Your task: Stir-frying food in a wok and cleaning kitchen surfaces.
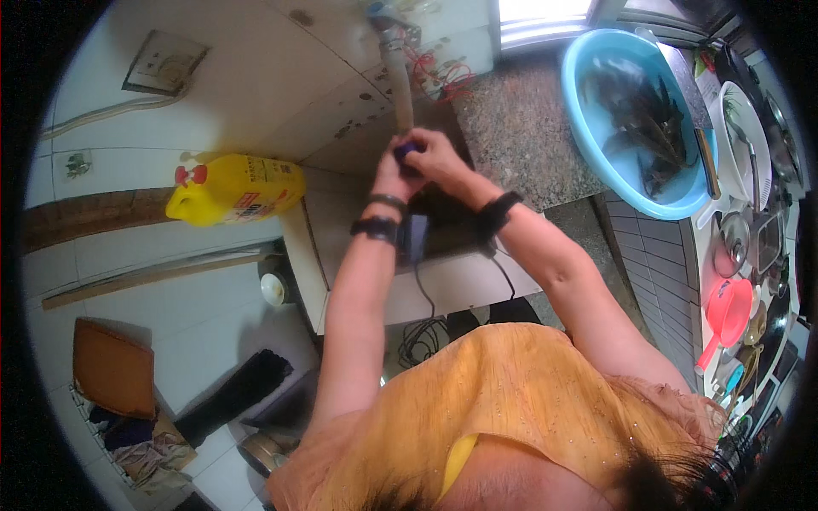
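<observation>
My left hand (pixel 393 171) and my right hand (pixel 437 158) are together over a dark, deep basin (pixel 345 191) with a pale front ledge. Between them is a small dark purple thing (pixel 408 151), mostly covered by my fingers, so its kind is unclear. Both hands appear closed around it. Just above them hangs the lower end of a pale hose (pixel 401 96), which comes from a tap (pixel 390 32) on the tiled wall. Whether water runs from it cannot be made out. Black bands circle both wrists, and dark cables hang below them.
A yellow jug (pixel 239 190) with a red cap stands at the left. On the granite counter (pixel 524 128), a blue basin (pixel 578 121) holds dark fish in water. A cleaver (pixel 687 83) lies across its rim. A pink ladle (pixel 728 313) and pot lids (pixel 732 243) are farther right.
</observation>
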### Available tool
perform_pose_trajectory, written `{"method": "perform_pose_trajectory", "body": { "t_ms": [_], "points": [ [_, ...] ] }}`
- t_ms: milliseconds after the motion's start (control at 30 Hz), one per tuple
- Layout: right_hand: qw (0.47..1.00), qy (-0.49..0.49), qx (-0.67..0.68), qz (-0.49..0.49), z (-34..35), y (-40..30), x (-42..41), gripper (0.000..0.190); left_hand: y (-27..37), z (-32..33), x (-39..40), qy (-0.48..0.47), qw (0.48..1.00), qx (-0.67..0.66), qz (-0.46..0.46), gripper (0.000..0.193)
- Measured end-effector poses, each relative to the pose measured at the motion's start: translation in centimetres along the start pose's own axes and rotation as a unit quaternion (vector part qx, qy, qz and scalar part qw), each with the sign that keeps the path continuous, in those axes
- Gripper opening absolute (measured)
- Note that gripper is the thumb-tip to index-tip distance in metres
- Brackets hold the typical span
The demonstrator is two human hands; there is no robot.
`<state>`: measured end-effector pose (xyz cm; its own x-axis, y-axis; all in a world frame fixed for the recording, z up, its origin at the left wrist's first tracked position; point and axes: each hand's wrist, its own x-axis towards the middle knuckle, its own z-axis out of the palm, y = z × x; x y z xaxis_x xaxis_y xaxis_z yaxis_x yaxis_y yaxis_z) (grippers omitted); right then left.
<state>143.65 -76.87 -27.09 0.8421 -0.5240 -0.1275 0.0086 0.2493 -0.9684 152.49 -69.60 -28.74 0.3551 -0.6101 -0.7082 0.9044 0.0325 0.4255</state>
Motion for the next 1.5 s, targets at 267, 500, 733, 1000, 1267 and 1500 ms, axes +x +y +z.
{"method": "perform_pose_trajectory", "body": {
  "t_ms": [267, 500, 733, 1000, 1267, 1500],
  "points": [
    [0.999, 0.008, 0.041, 0.019, 2.3, 0.2, -0.9, 0.019, -0.3, -2.0, 1.0, 0.019, 0.991, 0.062, 0.116, 0.025],
    [0.941, 0.146, -0.305, 0.008, -0.4, 3.3, 3.9, 0.032, -1.1, 1.0, 1.4, 0.067, 0.989, 0.008, 0.131, 0.028],
    [0.932, 0.187, -0.297, 0.09, -2.8, 5.4, 4.5, 0.03, -0.6, 0.3, 1.5, 0.017, 0.993, 0.025, 0.11, 0.02],
    [0.949, -0.034, -0.224, -0.218, -2.3, 1.7, 1.8, 0.066, 1.1, -0.9, 2.4, -0.067, 0.982, 0.054, 0.167, 0.018],
    [0.921, 0.062, -0.341, -0.178, -1.2, 0.8, 0.3, 0.05, 0.1, 1.2, 0.1, 0.009, 0.999, -0.012, 0.031, 0.025],
    [0.95, -0.003, -0.186, -0.251, -1.6, 1.0, -0.6, 0.04, -0.9, -0.8, 1.0, -0.006, 0.989, 0.035, 0.144, 0.021]
  ]
}}
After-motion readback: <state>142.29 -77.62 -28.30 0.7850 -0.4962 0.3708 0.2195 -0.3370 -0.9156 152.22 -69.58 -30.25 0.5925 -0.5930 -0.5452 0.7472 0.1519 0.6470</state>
